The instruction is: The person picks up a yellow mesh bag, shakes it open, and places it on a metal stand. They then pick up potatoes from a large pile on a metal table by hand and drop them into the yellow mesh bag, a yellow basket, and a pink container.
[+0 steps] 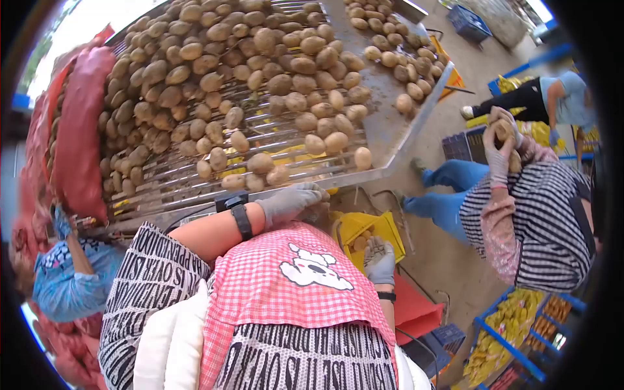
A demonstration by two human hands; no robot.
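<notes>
My left hand [292,201], in a grey glove, reaches across my body at the front edge of the slatted metal sorting table [383,168]. Its fingers stretch to the right, and their undersides are hidden. Lower down, my right hand [379,260] wears a similar glove, dirty at the fingertips, with the palm showing and the fingers loosely apart. It is beside a yellow bag [391,229] that has some potatoes [361,242] inside. Many more potatoes [211,82] lie on the bars, thickest toward the far left, with a few near the front edge.
A person in a striped top [530,224] stands at right, gloved hands around a potato [513,161]. Another person in blue [81,276] is at left by red sacks [81,136]. A red container [416,305] stands low beside me. Blue racks [513,344] carry filled yellow bags.
</notes>
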